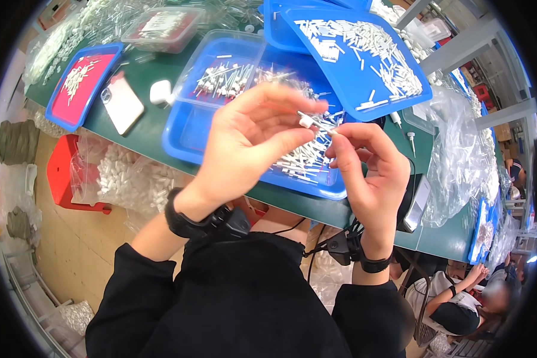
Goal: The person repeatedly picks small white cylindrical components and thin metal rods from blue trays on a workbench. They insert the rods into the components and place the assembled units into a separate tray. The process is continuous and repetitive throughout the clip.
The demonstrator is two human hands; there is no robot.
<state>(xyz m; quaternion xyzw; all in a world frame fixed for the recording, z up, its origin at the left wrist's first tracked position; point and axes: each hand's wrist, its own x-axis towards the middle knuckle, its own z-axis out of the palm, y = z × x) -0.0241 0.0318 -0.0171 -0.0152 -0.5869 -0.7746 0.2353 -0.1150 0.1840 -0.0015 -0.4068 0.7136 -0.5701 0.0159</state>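
Your left hand [250,134] pinches a small white plastic cap [306,121]; right hand [370,167] grips its thin stem. Blue tray [188,134] beyond holds many more pieces.

Big tray [188,137] sits centre on table [155,128], second tray [364,53] overlapping its far right corner. Phone [122,104] left of it, small tray [80,83] further left

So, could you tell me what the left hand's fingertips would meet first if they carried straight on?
Probably the right hand: the left hand points its small white piece at those fingertips, above the blue tray.
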